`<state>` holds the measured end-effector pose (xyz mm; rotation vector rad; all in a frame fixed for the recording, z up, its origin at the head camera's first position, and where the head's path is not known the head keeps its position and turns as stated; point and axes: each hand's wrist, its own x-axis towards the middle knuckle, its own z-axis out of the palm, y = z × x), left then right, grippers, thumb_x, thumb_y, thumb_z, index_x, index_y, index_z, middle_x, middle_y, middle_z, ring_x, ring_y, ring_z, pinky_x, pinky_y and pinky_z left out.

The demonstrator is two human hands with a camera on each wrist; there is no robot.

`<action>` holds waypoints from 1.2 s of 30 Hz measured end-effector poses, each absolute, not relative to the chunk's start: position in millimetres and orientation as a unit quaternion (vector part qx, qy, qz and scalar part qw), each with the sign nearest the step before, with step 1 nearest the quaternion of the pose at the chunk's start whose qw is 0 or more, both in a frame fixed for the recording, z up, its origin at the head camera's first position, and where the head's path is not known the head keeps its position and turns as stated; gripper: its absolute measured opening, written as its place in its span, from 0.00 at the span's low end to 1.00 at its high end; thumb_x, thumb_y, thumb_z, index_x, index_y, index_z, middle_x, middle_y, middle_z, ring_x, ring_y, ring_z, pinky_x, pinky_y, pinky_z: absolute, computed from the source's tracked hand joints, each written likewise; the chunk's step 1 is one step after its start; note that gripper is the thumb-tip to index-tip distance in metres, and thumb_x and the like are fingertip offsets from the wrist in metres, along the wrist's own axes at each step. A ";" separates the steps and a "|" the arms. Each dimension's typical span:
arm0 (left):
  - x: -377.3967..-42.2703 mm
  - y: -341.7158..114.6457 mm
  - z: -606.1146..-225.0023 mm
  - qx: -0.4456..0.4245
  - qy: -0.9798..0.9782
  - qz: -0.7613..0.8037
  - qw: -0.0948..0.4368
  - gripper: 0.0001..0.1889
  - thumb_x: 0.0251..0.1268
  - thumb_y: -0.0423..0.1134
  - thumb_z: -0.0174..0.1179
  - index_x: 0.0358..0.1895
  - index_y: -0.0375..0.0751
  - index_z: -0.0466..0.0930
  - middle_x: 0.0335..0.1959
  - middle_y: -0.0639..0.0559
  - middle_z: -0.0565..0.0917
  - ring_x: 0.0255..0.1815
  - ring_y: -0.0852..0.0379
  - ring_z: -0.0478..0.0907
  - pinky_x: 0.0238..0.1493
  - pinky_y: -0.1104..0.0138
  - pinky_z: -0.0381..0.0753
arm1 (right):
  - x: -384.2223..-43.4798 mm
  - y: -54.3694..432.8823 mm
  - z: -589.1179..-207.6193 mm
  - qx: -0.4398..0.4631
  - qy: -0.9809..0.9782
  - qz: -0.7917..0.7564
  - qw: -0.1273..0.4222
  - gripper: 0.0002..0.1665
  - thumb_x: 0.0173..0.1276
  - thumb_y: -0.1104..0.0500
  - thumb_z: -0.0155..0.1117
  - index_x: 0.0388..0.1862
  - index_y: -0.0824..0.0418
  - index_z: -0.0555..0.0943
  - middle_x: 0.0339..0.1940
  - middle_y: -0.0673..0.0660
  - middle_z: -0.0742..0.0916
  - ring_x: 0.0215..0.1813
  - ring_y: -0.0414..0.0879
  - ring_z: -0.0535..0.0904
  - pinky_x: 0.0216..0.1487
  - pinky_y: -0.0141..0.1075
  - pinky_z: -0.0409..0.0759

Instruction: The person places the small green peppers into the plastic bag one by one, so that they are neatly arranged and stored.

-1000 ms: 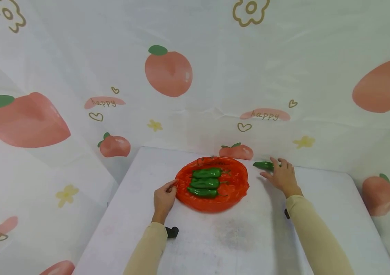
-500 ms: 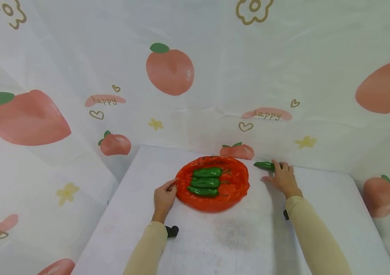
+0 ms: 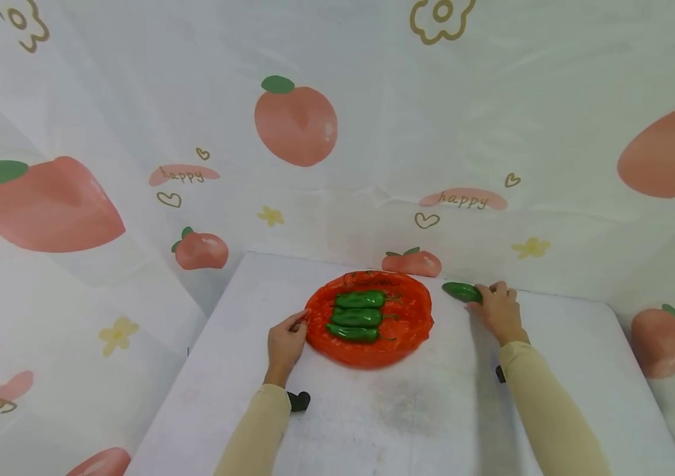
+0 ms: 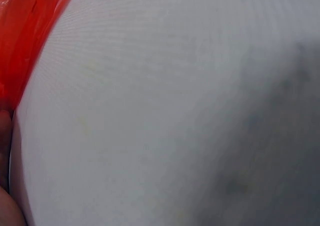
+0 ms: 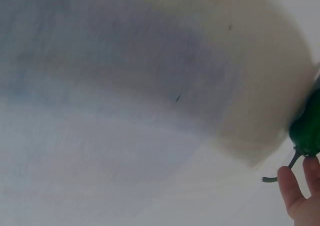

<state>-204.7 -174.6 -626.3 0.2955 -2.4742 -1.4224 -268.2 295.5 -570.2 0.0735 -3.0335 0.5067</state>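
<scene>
A round, shallow tray covered in red plastic bag film (image 3: pixel 361 357) sits towards the back of the white table. Three green peppers (image 3: pixel 356 317) lie side by side in it, stems to the right. My left hand (image 3: pixel 286 347) pinches the tray's left edge at the plastic; the left wrist view catches only red film (image 4: pixel 30 31) and a bit of finger. Right of the tray, my right hand (image 3: pixel 499 312) holds another green pepper (image 3: pixel 462 291) by its stem end. In the right wrist view fingers (image 5: pixel 288 186) touch this pepper (image 5: pixel 307 128) near its curved stem.
The white table (image 3: pixel 397 423) meets a pale fruit-printed cloth wall (image 3: pixel 367 218) just behind the tray and the right-hand pepper. Cloth also rises at both sides. Small black wrist-camera parts (image 3: pixel 298 401) show beside the left forearm.
My right fingers have drawn in on the separate pepper, which has turned slightly and shifted a little right. The left hand and the tray stay where they were.
</scene>
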 end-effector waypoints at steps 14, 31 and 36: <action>-206.3 -175.8 -627.3 0.097 -0.857 -0.485 0.144 0.16 0.67 0.36 0.58 0.54 0.54 0.90 0.32 0.51 0.90 0.29 0.56 0.75 0.28 0.74 0.75 | -262.2 300.9 -566.3 -0.003 -0.985 0.167 -0.031 0.33 0.70 0.46 0.66 0.65 0.67 0.76 0.57 0.78 0.74 0.56 0.76 0.68 0.53 0.71 0.65; -205.0 -174.3 -627.0 0.108 -0.859 -0.480 0.139 0.17 0.67 0.36 0.59 0.54 0.55 0.89 0.37 0.52 0.91 0.30 0.58 0.76 0.31 0.75 0.75 | -245.4 296.6 -577.6 0.003 -0.977 0.213 0.006 0.33 0.67 0.49 0.70 0.61 0.70 0.77 0.55 0.76 0.82 0.50 0.70 0.74 0.50 0.60 0.72; -204.5 -173.6 -626.9 0.107 -0.860 -0.479 0.138 0.16 0.68 0.37 0.59 0.54 0.55 0.89 0.40 0.52 0.92 0.32 0.57 0.77 0.32 0.75 0.76 | -241.9 295.6 -575.4 0.011 -0.973 0.226 0.040 0.32 0.66 0.50 0.72 0.60 0.70 0.78 0.52 0.74 0.83 0.47 0.66 0.75 0.47 0.55 0.72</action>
